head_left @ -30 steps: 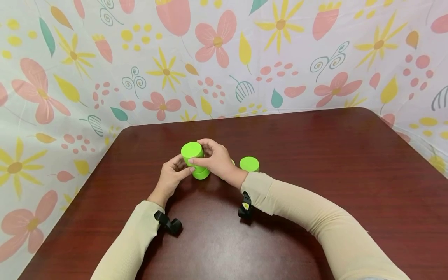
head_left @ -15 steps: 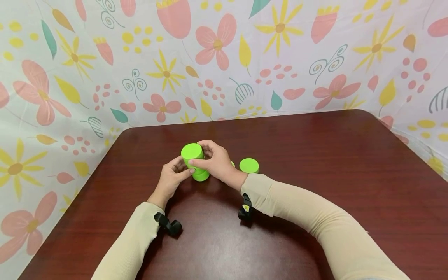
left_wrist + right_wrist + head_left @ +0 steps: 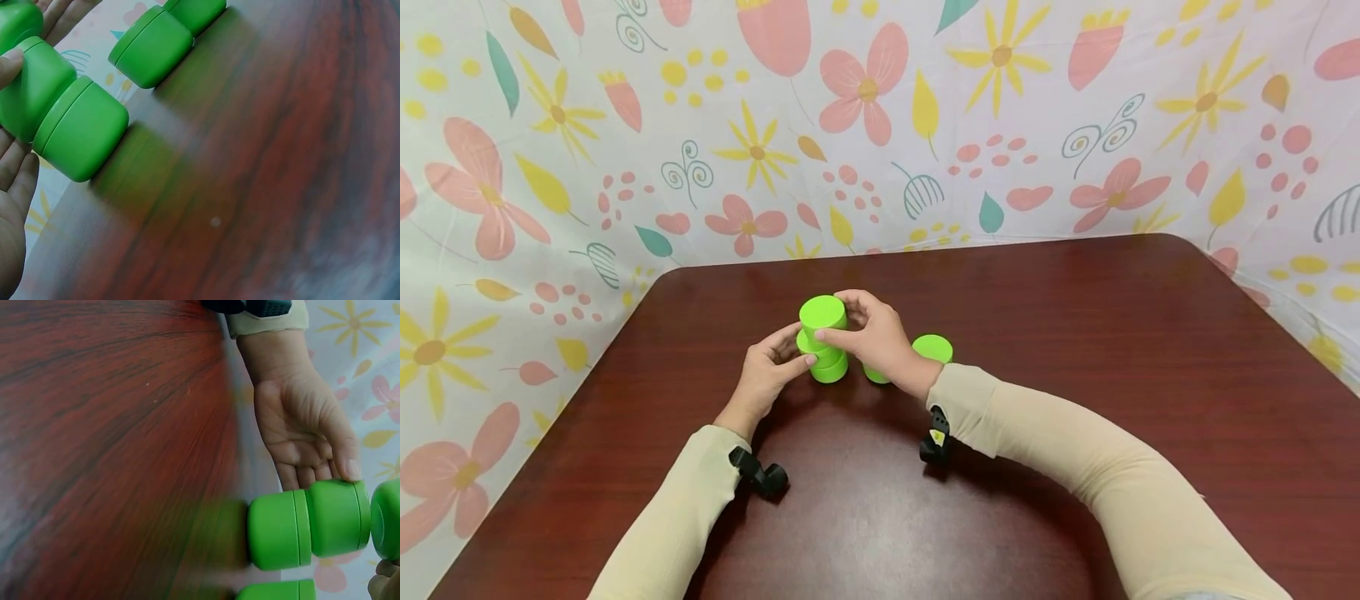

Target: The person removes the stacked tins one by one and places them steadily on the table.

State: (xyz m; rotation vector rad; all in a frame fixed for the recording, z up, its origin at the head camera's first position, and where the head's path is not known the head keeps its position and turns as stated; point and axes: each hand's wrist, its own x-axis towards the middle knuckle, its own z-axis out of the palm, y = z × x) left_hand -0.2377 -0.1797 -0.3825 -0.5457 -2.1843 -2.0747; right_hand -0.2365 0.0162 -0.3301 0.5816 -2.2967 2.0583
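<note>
Two green round lidded jars stand one on the other on the table, the lower jar [image 3: 278, 530] under the middle jar [image 3: 337, 515]. My left hand [image 3: 760, 379] holds the middle jar with its thumb at the front and its fingers behind. Above it my right hand [image 3: 880, 337] grips a third green jar [image 3: 822, 313] between thumb and fingers. In the right wrist view this top jar shows a thin gap from the middle lid. It sits a little to the right of the middle jar in the head view.
On the dark red-brown table [image 3: 1075, 350], two more green jars stand right of the stack: one jar [image 3: 876, 375] is partly behind my right hand, another jar [image 3: 932, 347] is behind the wrist. A flower-patterned cloth [image 3: 880, 192] hangs behind the table.
My right hand has shifted slightly right and up with the top jar, so the middle jar's lid edge now shows at the left. My left hand has stayed nearly still.
</note>
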